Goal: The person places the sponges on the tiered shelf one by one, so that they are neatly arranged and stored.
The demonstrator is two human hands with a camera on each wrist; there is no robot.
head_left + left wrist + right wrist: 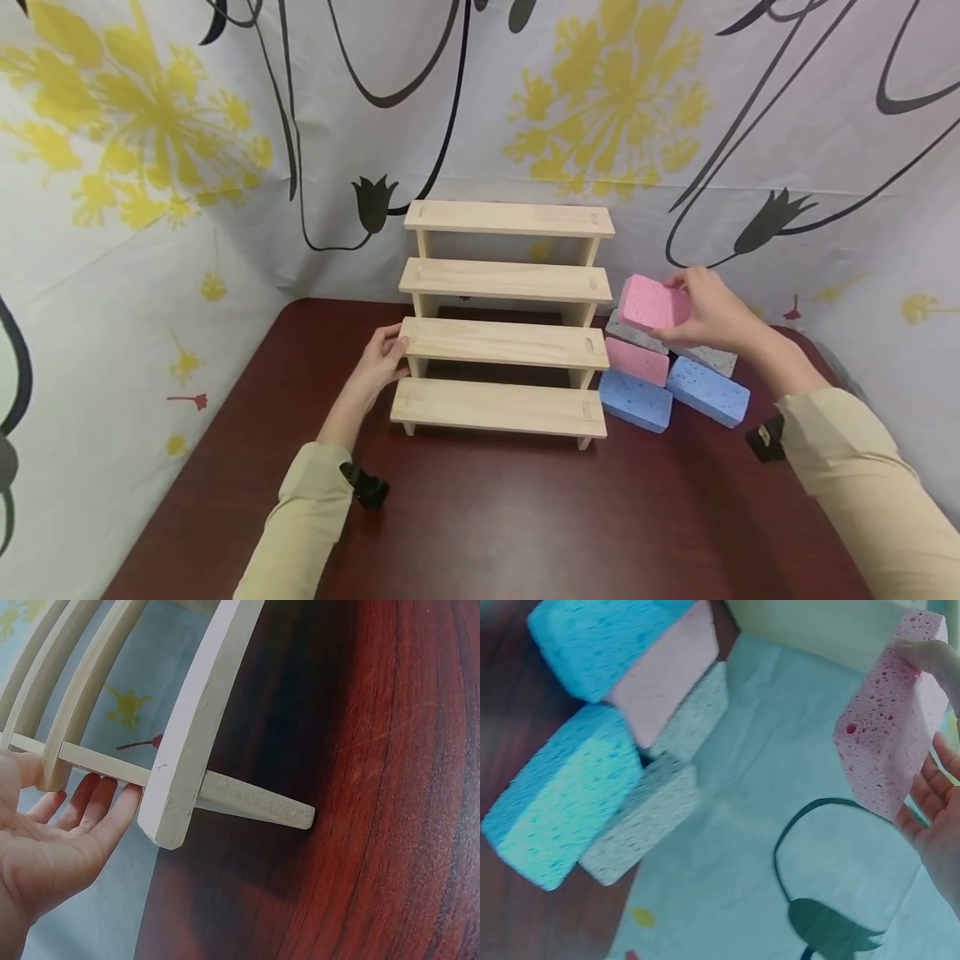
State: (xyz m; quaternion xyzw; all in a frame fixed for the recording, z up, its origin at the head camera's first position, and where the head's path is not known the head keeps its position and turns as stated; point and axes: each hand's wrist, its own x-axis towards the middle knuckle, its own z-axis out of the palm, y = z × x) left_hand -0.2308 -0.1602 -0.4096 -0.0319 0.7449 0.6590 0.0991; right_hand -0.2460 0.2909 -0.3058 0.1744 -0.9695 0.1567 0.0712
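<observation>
A pink sponge is held up by my right hand, pinched between thumb and fingers; the right wrist view shows this sponge clear of the others. Below it lie another pink sponge, a grey sponge, a second grey one and two blue sponges. A four-step wooden display stand stands left of them. At its left end my left hand grips the stand, thumb by a step's end and fingers against the side piece.
The dark red-brown table extends in front of the stand. Behind and at both sides hangs pale cloth with yellow and dark flower prints. The stand's back is close to that cloth. Dark wrist devices sit at both cuffs.
</observation>
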